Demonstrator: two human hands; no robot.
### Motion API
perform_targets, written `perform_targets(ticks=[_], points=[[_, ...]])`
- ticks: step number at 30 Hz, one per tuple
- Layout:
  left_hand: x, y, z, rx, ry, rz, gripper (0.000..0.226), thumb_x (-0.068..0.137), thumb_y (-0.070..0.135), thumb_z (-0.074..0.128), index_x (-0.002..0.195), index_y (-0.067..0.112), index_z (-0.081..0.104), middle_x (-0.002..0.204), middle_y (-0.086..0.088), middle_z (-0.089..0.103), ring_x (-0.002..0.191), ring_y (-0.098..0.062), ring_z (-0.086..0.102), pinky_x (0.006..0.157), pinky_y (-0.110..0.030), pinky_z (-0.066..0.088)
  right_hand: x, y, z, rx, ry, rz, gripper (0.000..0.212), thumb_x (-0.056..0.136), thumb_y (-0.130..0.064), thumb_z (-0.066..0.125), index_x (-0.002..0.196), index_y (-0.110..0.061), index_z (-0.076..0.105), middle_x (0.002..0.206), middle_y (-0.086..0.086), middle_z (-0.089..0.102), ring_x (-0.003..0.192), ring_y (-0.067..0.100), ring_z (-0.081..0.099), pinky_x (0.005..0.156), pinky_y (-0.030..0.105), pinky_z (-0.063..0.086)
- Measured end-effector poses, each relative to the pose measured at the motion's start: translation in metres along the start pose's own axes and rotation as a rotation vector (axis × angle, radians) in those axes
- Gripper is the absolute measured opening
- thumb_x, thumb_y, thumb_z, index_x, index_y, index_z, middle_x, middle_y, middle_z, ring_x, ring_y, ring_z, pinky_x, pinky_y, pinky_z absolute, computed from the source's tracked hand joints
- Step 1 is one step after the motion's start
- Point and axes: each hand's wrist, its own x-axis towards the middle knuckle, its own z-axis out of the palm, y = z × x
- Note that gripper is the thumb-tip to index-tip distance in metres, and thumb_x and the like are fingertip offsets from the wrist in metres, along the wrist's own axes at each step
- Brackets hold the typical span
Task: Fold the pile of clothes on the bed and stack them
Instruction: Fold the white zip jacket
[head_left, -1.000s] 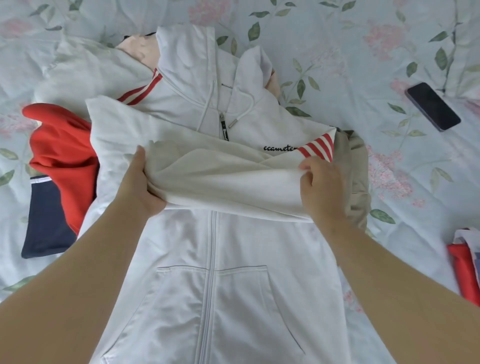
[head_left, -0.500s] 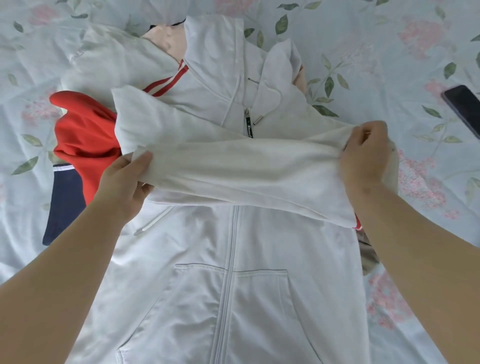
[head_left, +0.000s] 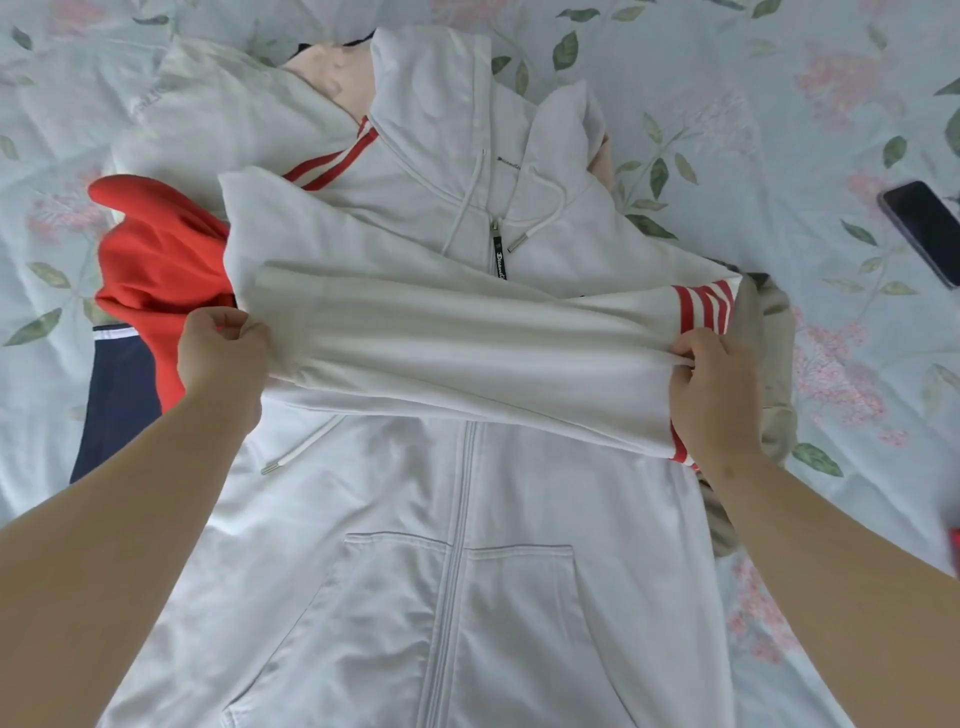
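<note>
A white zip hoodie (head_left: 467, 571) with red stripes lies front-up on the bed, hood pointing away from me. Its sleeves (head_left: 457, 353) are folded flat across the chest. My left hand (head_left: 221, 358) pinches the sleeve's cuff end at the left. My right hand (head_left: 711, 389) grips the folded sleeve at the right, beside the red-striped part. Under the hoodie lie other clothes: a red and navy garment (head_left: 156, 275) at the left, a pale grey garment (head_left: 223, 109) at the back left, a peach one (head_left: 332, 67) behind the hood, and a beige one (head_left: 774, 364) at the right.
A dark phone (head_left: 922, 228) lies on the floral bedsheet (head_left: 779, 104) at the far right. A scrap of red fabric (head_left: 955, 553) shows at the right edge.
The sleeves have been pulled taut and laid flat across the chest. My right hand came down from the sleeve's upper edge to its lower right end; my left hand closed into a pinch on the cuff.
</note>
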Motion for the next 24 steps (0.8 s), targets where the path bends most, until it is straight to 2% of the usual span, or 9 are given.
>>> perform_targets(ticks=[4, 6, 10, 13, 16, 18, 20, 22, 24], points=[[-0.009, 0.006, 0.01, -0.003, -0.126, -0.033, 0.053, 0.08, 0.012, 0.068, 0.124, 0.024, 0.04, 0.108, -0.001, 0.05, 0.089, -0.022, 0.051, 0.075, -0.033, 0.048, 0.005, -0.005, 0.0, 0.033, -0.069, -0.015, 0.023, 0.086, -0.005, 0.045, 0.099, -0.009, 0.064, 0.094, 0.007, 0.065, 0.09, 0.028, 0.056, 0.083, 0.048, 0.046], [-0.011, 0.007, 0.012, 0.067, -0.163, 0.015, 0.069, 0.078, 0.015, 0.072, 0.135, 0.026, 0.035, 0.109, -0.001, 0.047, 0.089, -0.021, 0.051, 0.075, -0.031, 0.046, 0.009, -0.006, 0.0, 0.089, -0.06, 0.062, 0.017, 0.089, -0.013, 0.044, 0.093, -0.014, 0.06, 0.081, 0.002, 0.061, 0.074, 0.022, 0.054, 0.075, 0.046, 0.05], [-0.01, 0.002, 0.01, 0.124, -0.137, 0.099, 0.056, 0.08, 0.01, 0.066, 0.129, 0.025, 0.043, 0.098, -0.001, 0.051, 0.076, -0.018, 0.052, 0.057, -0.022, 0.04, 0.02, 0.005, 0.003, 0.146, -0.06, 0.244, 0.026, 0.09, -0.008, 0.047, 0.116, -0.006, 0.045, 0.103, 0.009, 0.052, 0.089, 0.027, 0.051, 0.079, 0.041, 0.044], [-0.01, 0.0, 0.01, 0.152, -0.117, 0.14, 0.033, 0.082, 0.012, 0.062, 0.111, 0.023, 0.053, 0.097, 0.003, 0.054, 0.074, -0.017, 0.051, 0.054, -0.023, 0.04, 0.03, 0.01, 0.004, 0.053, -0.116, 0.264, 0.005, 0.094, -0.013, 0.044, 0.095, -0.009, 0.046, 0.092, 0.013, 0.056, 0.083, 0.03, 0.053, 0.071, 0.042, 0.047], [-0.01, 0.0, 0.006, 0.174, -0.036, 0.187, 0.016, 0.085, 0.013, 0.054, 0.088, 0.029, 0.053, 0.079, 0.011, 0.053, 0.079, -0.019, 0.05, 0.057, -0.025, 0.038, 0.048, 0.004, -0.009, 0.076, 0.1, 0.271, 0.012, 0.096, -0.016, 0.043, 0.099, -0.01, 0.052, 0.101, 0.011, 0.06, 0.087, 0.029, 0.053, 0.069, 0.039, 0.044], [-0.012, 0.002, 0.003, 0.205, -0.014, 0.216, 0.016, 0.087, 0.012, 0.049, 0.091, 0.027, 0.053, 0.077, 0.014, 0.053, 0.08, -0.021, 0.05, 0.062, -0.028, 0.039, 0.062, -0.002, -0.018, 0.125, 0.169, 0.275, 0.02, 0.096, -0.013, 0.042, 0.109, -0.009, 0.057, 0.11, 0.014, 0.06, 0.101, 0.033, 0.054, 0.076, 0.04, 0.044], [-0.015, 0.003, 0.004, 0.298, -0.012, 0.213, 0.024, 0.085, 0.006, 0.043, 0.101, 0.021, 0.055, 0.096, 0.001, 0.061, 0.091, -0.028, 0.052, 0.073, -0.035, 0.041, 0.068, -0.012, -0.019, 0.066, 0.068, 0.232, 0.03, 0.092, -0.005, 0.044, 0.119, -0.01, 0.055, 0.118, 0.016, 0.058, 0.112, 0.036, 0.05, 0.084, 0.038, 0.04], [-0.02, 0.008, 0.011, 0.5, 0.051, 0.251, 0.043, 0.08, -0.001, 0.042, 0.117, 0.018, 0.054, 0.129, -0.01, 0.049, 0.116, -0.035, 0.043, 0.094, -0.043, 0.035, 0.063, -0.027, -0.013, -0.145, -0.025, 0.031, 0.045, 0.088, -0.005, 0.048, 0.132, -0.014, 0.045, 0.125, 0.014, 0.055, 0.117, 0.037, 0.048, 0.094, 0.043, 0.037], [-0.031, 0.016, 0.023, 0.607, 0.058, 0.479, 0.054, 0.08, 0.0, 0.05, 0.131, 0.017, 0.05, 0.146, -0.012, 0.035, 0.135, -0.034, 0.028, 0.106, -0.046, 0.022, 0.056, -0.042, -0.001, -0.237, -0.147, -0.213, 0.048, 0.091, -0.016, 0.049, 0.138, -0.02, 0.039, 0.133, 0.009, 0.051, 0.12, 0.035, 0.046, 0.097, 0.046, 0.036]])
